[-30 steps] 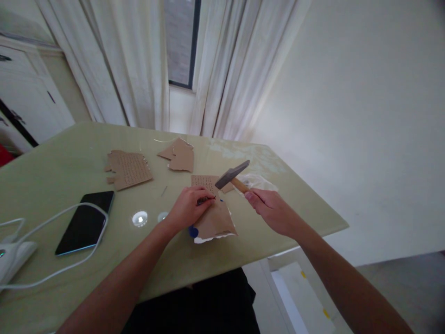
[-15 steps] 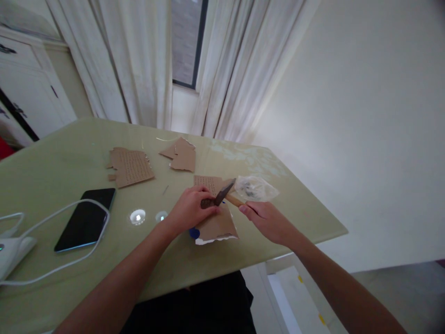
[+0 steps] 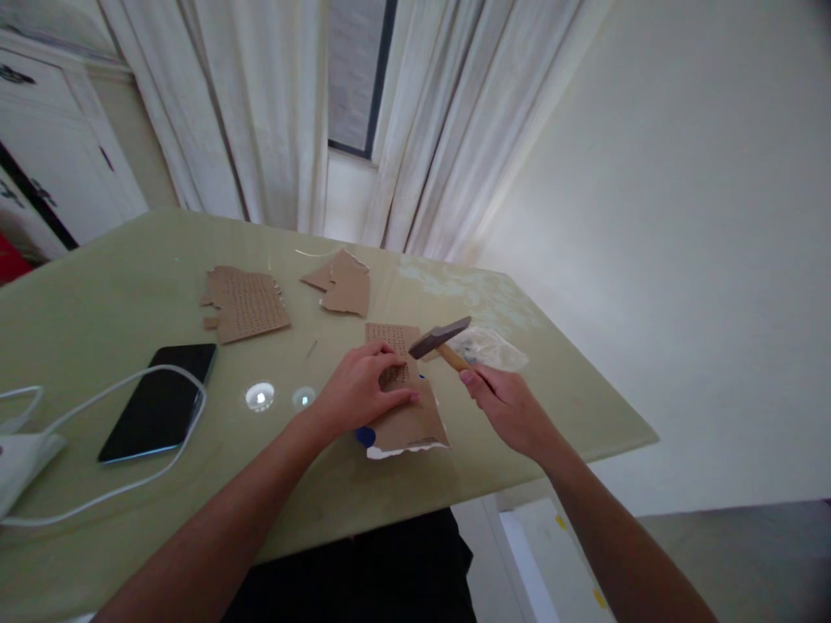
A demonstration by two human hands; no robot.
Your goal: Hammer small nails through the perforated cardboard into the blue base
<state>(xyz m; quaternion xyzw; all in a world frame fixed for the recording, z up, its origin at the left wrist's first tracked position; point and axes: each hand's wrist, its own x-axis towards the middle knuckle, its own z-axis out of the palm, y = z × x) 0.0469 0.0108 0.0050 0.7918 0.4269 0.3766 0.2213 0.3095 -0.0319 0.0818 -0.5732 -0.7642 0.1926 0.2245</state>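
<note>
I'm watching the left hand pressing flat, fingers spread, on the cardboard piece near the tabletop front edge. Right hand is gripping the hammer handle, fingers closed, head hovering just above the cardboard by the left fingertips. Phone w/ white cable lying left; curtains behind.

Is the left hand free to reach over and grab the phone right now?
Probably yes for the path. The left hand rests on the cardboard piece, and the phone lies on the table to its left, with only two small round things between. A white cable loops around the phone.
</note>
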